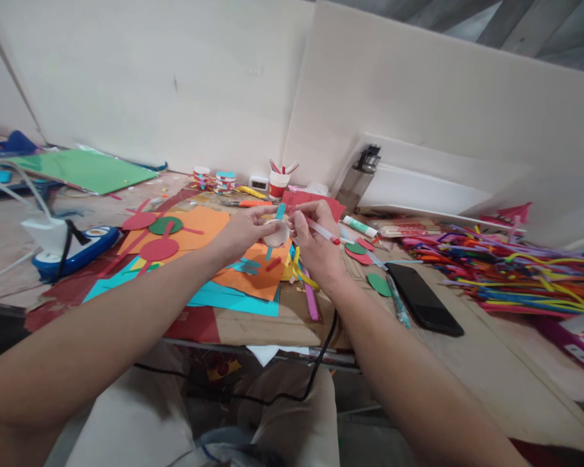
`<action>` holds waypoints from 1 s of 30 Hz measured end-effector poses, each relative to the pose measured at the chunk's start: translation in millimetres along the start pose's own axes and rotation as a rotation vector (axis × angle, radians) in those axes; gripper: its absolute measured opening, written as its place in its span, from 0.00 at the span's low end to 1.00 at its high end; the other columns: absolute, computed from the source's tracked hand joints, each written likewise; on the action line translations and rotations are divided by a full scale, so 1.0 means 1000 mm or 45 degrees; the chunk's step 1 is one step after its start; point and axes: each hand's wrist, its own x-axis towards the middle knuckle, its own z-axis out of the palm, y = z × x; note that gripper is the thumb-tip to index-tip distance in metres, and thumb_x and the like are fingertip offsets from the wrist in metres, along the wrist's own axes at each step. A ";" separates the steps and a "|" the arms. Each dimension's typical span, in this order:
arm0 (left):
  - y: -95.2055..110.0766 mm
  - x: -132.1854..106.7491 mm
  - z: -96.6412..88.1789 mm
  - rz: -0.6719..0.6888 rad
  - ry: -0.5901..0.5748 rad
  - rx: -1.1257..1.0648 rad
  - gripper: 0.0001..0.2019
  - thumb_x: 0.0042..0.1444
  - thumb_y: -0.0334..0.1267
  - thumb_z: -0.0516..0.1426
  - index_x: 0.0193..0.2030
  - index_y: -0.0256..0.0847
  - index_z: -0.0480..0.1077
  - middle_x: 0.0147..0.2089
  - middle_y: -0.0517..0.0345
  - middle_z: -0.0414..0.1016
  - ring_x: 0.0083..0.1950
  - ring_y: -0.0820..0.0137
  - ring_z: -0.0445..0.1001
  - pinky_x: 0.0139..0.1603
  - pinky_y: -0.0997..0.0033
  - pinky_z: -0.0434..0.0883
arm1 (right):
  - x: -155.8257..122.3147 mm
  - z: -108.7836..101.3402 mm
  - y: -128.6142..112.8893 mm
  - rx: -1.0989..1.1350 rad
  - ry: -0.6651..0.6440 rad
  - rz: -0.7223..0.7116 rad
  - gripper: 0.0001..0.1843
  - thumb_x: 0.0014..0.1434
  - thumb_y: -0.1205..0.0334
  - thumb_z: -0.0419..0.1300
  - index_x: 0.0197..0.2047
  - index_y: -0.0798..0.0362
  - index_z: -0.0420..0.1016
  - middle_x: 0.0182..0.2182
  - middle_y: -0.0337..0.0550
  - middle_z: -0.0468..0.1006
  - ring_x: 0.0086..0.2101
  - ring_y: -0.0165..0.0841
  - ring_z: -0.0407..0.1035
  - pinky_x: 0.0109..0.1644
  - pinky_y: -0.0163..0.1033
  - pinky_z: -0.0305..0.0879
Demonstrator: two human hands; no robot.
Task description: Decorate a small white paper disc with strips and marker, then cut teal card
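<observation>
My left hand point(247, 227) is closed at the fingertips on a small round white piece point(276, 235), perhaps a cup or a disc. A blue paper strip point(281, 211) stands up at its top edge, and more blue shows below it. Close on the right, my right hand point(314, 237) has bent fingers and holds a pen point(324, 231) with a red end, which lies across the hand. Its thumb and fingertip meet near the white piece; whether they touch it I cannot make out. Orange paper point(257, 279) with blue strips lies beneath.
Red and green paper discs point(159, 250) lie left on orange sheets. A blue toy-like iron point(78, 253) stands far left. On the right are a black phone point(423, 298), a glue stick point(360, 226) and a heap of pipe cleaners point(525, 272). A bottle point(357, 178) leans behind.
</observation>
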 end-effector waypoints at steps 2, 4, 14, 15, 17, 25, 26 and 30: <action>-0.002 0.003 -0.002 -0.032 0.023 -0.069 0.24 0.47 0.37 0.66 0.53 0.36 0.73 0.35 0.52 0.79 0.32 0.69 0.76 0.34 0.71 0.72 | 0.003 -0.004 -0.002 -0.031 0.030 0.002 0.08 0.64 0.54 0.53 0.39 0.49 0.65 0.32 0.39 0.73 0.33 0.31 0.70 0.39 0.38 0.66; -0.004 0.006 -0.006 -0.036 0.045 -0.127 0.21 0.46 0.35 0.65 0.49 0.35 0.73 0.36 0.51 0.79 0.32 0.70 0.76 0.34 0.72 0.72 | 0.009 -0.011 -0.001 -0.065 0.073 0.002 0.06 0.63 0.57 0.53 0.39 0.49 0.66 0.32 0.39 0.73 0.33 0.31 0.69 0.39 0.39 0.66; 0.003 0.013 -0.019 -0.107 0.254 -0.351 0.05 0.50 0.27 0.59 0.36 0.34 0.71 0.33 0.55 0.76 0.31 0.74 0.74 0.32 0.75 0.73 | 0.011 -0.080 0.029 -1.124 -0.244 0.237 0.14 0.56 0.71 0.53 0.43 0.58 0.75 0.39 0.55 0.75 0.43 0.43 0.68 0.48 0.44 0.61; 0.005 0.013 -0.019 -0.127 0.286 -0.363 0.05 0.50 0.26 0.59 0.35 0.35 0.71 0.33 0.56 0.75 0.30 0.74 0.74 0.31 0.75 0.73 | 0.008 -0.085 0.029 -1.303 -0.352 0.316 0.15 0.55 0.72 0.54 0.45 0.59 0.75 0.41 0.58 0.75 0.45 0.45 0.68 0.48 0.45 0.61; 0.005 0.013 -0.020 -0.164 0.333 -0.377 0.06 0.50 0.26 0.59 0.36 0.35 0.70 0.32 0.56 0.75 0.29 0.74 0.74 0.29 0.76 0.71 | 0.002 -0.091 0.028 -1.580 -0.566 0.431 0.17 0.56 0.71 0.53 0.47 0.61 0.74 0.43 0.62 0.75 0.47 0.48 0.68 0.48 0.46 0.60; 0.002 0.021 -0.029 -0.259 0.396 -0.631 0.10 0.47 0.24 0.56 0.38 0.33 0.70 0.31 0.53 0.76 0.30 0.73 0.74 0.28 0.77 0.71 | -0.010 -0.093 0.036 -1.643 -0.984 0.555 0.12 0.53 0.76 0.56 0.34 0.57 0.80 0.36 0.57 0.81 0.38 0.42 0.75 0.40 0.39 0.63; 0.002 0.022 -0.029 -0.254 0.389 -0.646 0.10 0.47 0.23 0.56 0.37 0.34 0.70 0.30 0.54 0.76 0.29 0.74 0.73 0.27 0.77 0.70 | -0.010 -0.093 0.036 -1.636 -0.986 0.563 0.12 0.53 0.76 0.56 0.34 0.57 0.80 0.36 0.57 0.81 0.38 0.41 0.75 0.39 0.39 0.63; 0.002 0.020 -0.030 -0.218 0.311 -0.624 0.10 0.45 0.22 0.57 0.35 0.36 0.69 0.31 0.57 0.76 0.30 0.73 0.74 0.32 0.74 0.72 | -0.006 -0.093 0.032 -1.589 -0.835 0.518 0.14 0.59 0.70 0.52 0.41 0.56 0.79 0.38 0.56 0.81 0.41 0.40 0.74 0.42 0.39 0.63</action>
